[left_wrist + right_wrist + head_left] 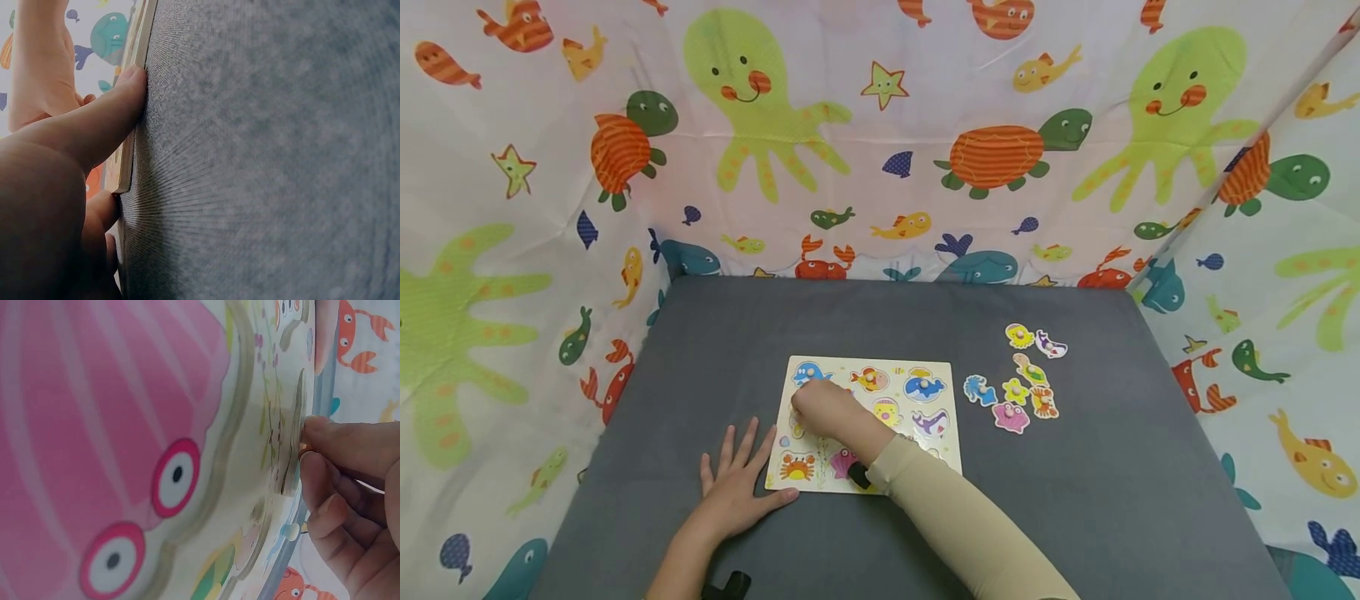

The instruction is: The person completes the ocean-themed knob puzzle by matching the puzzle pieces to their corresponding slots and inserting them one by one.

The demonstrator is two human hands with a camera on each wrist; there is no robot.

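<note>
A pale puzzle board with sea-animal recesses lies on the grey table. My right hand reaches over its left side, and thumb and fingertips pinch a small knob on a puzzle piece at the board's surface; the hand hides most of that piece. Spread out beside the lower left corner is my left hand, its thumb against the board's near edge. Knobbed whale, fish and blue whale pieces sit along the top row. Printed crab and pink shell pictures show lower down.
Several loose pieces lie right of the board, among them a pink shell, a yellow star, a crab and a blue sea animal. A sea-animal curtain encloses the table's back and sides.
</note>
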